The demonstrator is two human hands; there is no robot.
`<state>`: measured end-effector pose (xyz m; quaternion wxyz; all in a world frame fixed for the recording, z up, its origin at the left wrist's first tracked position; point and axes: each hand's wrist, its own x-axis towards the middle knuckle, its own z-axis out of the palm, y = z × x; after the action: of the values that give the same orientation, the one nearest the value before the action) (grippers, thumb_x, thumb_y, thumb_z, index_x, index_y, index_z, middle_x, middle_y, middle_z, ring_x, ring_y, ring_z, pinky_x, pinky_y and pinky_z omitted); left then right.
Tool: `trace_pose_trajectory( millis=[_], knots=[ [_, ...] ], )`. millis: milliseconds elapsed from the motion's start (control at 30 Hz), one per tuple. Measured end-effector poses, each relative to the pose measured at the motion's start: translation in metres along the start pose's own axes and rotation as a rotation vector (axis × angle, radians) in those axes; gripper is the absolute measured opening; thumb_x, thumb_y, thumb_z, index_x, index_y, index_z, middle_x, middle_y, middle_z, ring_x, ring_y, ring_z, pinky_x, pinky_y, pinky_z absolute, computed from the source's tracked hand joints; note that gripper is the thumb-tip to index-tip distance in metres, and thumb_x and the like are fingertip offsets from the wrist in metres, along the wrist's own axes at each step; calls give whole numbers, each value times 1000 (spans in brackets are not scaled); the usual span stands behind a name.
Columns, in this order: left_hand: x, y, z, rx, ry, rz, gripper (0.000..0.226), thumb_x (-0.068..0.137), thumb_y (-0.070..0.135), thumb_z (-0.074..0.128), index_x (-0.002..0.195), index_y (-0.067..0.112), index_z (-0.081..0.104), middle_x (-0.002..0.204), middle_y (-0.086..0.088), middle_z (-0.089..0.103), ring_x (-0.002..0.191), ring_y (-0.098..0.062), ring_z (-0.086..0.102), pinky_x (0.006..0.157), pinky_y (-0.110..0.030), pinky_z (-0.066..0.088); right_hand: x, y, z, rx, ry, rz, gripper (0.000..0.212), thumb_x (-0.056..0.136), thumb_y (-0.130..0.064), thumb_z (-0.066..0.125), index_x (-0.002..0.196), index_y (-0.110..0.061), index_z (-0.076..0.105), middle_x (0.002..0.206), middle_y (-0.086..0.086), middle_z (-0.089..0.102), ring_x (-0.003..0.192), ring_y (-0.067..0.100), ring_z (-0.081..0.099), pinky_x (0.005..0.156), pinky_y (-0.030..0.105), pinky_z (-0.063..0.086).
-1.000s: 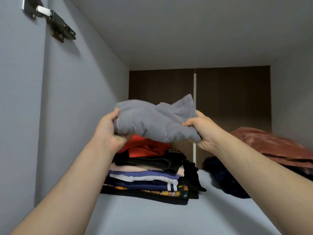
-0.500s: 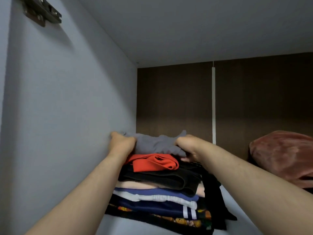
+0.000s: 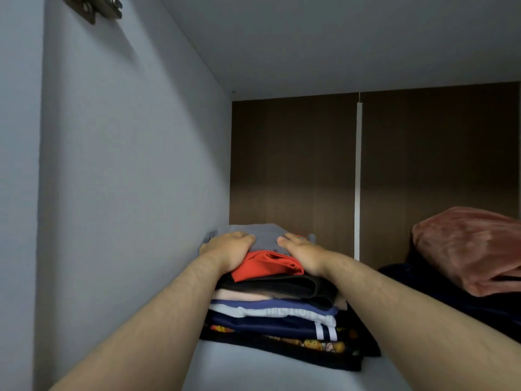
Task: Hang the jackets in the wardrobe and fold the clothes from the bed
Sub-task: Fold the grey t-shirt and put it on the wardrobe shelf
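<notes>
On the wardrobe shelf (image 3: 253, 375), at six o'clock, we note a smooth, folded grey garment (image 3: 266, 235) topping the clothes stack (image 3: 270, 320). Our left hand (image 3: 228, 249) at its nine and right hand (image 3: 303, 253) at its three press down, fingers together.

Grey folded garment (image 3: 266, 235) lies flat on top of the stack; left hand (image 3: 228, 249) and right hand (image 3: 303, 251) rest palm-down on its near edge.

Below it, top to bottom:
- red piece (image 3: 265, 265), loosely folded, creased
- black piece (image 3: 282, 286)
- pale pink layer (image 3: 239, 295)
- blue garment with white band (image 3: 270, 309)
- navy garment with white stripes (image 3: 267, 324)
- black printed garment (image 3: 282, 348), widest

Stack sits on the wardrobe shelf (image 3: 253, 373), near the left wall.
</notes>
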<state>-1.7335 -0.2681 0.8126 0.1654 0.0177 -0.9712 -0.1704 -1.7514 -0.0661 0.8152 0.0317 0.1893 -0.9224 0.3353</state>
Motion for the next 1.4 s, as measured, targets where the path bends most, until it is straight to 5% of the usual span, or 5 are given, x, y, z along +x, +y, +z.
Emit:
trace_pose_trajectory(
  millis=[233,433,667,1000,1400],
  knots=[
    [-10,-10,17,-44,211,-11,57,102,51,21,148,25,41,154,-6,41,142,-26,35,118,-39,23,-33,15,12,-41,124,36,65,103,-58,16,159,-26,16,166,-5,11,153,14,8,123,34,6],
    [-58,-20,19,-164,143,-105,66,103,54,21,158,19,12,166,-11,4,153,-27,7,123,-40,8,-84,36,9,-103,137,34,54,106,-49,22,151,-24,39,156,0,38,145,20,31,120,36,21],
    [-171,-10,0,-105,86,2,44,100,53,38,114,19,61,127,-3,62,114,-27,57,93,-35,44,-207,24,-21,-529,269,-181,35,100,-37,46,129,-21,56,121,2,64,113,26,58,85,35,48],
    [-355,76,-20,329,107,190,53,97,54,42,143,29,48,148,8,49,133,-18,47,102,-33,43,-397,36,-56,-799,215,-267,39,100,-29,44,137,-17,50,136,5,56,127,26,47,100,43,45],
    [-547,126,-41,246,113,171,53,97,55,44,140,25,52,138,3,58,123,-18,53,99,-36,46,-580,30,-47,-701,223,-304,42,100,-29,46,141,-23,48,135,4,57,126,25,49,104,41,43]
  ],
)
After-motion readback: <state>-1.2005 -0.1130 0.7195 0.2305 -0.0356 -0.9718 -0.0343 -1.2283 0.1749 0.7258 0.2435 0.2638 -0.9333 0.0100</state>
